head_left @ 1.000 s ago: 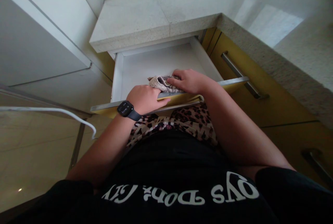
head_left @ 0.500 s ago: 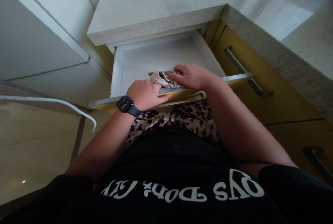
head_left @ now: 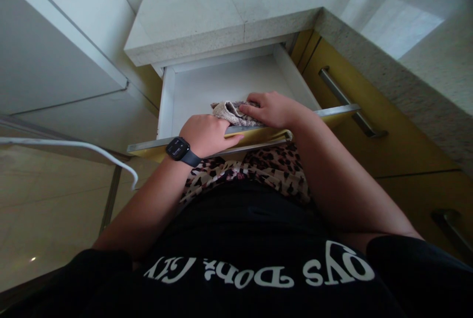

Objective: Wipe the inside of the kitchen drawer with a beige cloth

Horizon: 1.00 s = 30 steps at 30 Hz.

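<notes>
A white-lined drawer (head_left: 221, 77) is pulled out below the stone counter, its yellow drawer front (head_left: 260, 137) close to my waist. My left hand (head_left: 205, 136), with a black watch on the wrist, hooks over the top edge of that front, thumb outside and fingers inside, mostly hidden. A crumpled grey-beige cloth (head_left: 232, 112) lies just inside the front, against the edge. My right hand (head_left: 273, 108) is closed over the right end of the cloth and presses it down by the edge; some of its fingertips are hidden.
The pale stone countertop (head_left: 192, 13) overhangs the drawer and turns a corner to the right. Yellow cabinets with a metal handle (head_left: 351, 101) stand at the right. A white cable (head_left: 92, 148) hangs at the left, near a white cabinet panel (head_left: 55, 52).
Almost nothing differs. Both hands, the cloth and the drawer keep their places, with only a very slight shift of the view.
</notes>
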{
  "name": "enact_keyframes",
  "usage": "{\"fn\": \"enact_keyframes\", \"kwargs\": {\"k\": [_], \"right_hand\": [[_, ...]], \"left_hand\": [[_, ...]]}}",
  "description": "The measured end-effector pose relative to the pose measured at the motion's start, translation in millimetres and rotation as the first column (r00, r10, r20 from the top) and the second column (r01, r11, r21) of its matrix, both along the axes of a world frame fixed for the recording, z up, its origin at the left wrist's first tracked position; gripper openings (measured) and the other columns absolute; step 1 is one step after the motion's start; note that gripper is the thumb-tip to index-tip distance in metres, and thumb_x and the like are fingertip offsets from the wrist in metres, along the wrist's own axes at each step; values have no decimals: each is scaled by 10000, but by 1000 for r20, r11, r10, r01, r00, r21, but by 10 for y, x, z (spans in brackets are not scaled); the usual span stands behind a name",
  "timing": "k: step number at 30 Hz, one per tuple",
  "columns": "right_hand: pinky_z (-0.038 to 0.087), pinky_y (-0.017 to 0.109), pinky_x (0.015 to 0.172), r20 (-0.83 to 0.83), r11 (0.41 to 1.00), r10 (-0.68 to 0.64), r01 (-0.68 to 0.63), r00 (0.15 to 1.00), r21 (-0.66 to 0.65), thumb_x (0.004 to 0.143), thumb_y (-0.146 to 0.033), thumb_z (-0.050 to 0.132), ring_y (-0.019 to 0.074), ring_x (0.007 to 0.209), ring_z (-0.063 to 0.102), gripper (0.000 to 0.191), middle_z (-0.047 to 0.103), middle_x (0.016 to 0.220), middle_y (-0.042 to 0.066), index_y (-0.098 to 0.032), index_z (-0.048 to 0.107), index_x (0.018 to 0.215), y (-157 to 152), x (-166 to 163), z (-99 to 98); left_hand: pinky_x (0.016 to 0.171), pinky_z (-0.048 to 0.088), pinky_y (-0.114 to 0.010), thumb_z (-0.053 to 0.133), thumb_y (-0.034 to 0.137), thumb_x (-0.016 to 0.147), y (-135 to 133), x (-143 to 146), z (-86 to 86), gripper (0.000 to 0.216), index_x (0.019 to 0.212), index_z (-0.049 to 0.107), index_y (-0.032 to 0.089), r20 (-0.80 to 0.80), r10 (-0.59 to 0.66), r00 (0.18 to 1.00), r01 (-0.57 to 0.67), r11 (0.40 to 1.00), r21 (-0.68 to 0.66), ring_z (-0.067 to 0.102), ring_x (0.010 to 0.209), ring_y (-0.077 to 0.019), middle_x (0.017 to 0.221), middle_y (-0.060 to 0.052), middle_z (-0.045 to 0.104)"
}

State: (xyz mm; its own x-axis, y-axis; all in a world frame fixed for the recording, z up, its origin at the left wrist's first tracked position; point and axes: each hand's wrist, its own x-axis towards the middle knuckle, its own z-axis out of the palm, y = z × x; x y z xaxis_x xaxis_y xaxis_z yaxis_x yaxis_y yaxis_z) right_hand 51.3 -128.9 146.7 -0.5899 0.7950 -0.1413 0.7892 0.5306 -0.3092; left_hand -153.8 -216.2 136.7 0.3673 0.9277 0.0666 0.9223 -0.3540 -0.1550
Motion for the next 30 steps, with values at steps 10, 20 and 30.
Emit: {"fn": "enact_keyframes", "kwargs": {"k": [10, 20, 30], "right_hand": [[330, 270, 779, -19, 1000, -4, 4, 1000, -2, 1008, -713, 336, 189, 930, 579, 669, 660, 1093, 119, -171, 667, 1220, 10, 5, -20], [295, 272, 724, -16, 1000, 10, -10, 1000, 14, 1009, -711, 326, 178, 888, 576, 661, 665, 1079, 109, -176, 661, 1206, 29, 14, -41], [311, 262, 747, -28, 1000, -6, 6, 1000, -3, 1009, -705, 343, 183, 905, 574, 660, 665, 1083, 113, -170, 674, 1210, 4, 8, -12]], "left_hand": [[627, 447, -380, 427, 753, 938, 0, 6, -2, 691, 933, 805, 176, -3, 17, 1000, -17, 1000, 0, 698, 727, -309, 773, -141, 729], [626, 449, -380, 441, 748, 934, -1, 4, 14, 680, 951, 802, 173, -8, 13, 1000, -13, 1000, -10, 708, 744, -316, 799, -144, 741], [637, 462, -389, 409, 755, 941, -2, 11, 9, 704, 916, 801, 170, 6, 22, 1000, -22, 1000, -10, 707, 749, -317, 783, -145, 732]]}}
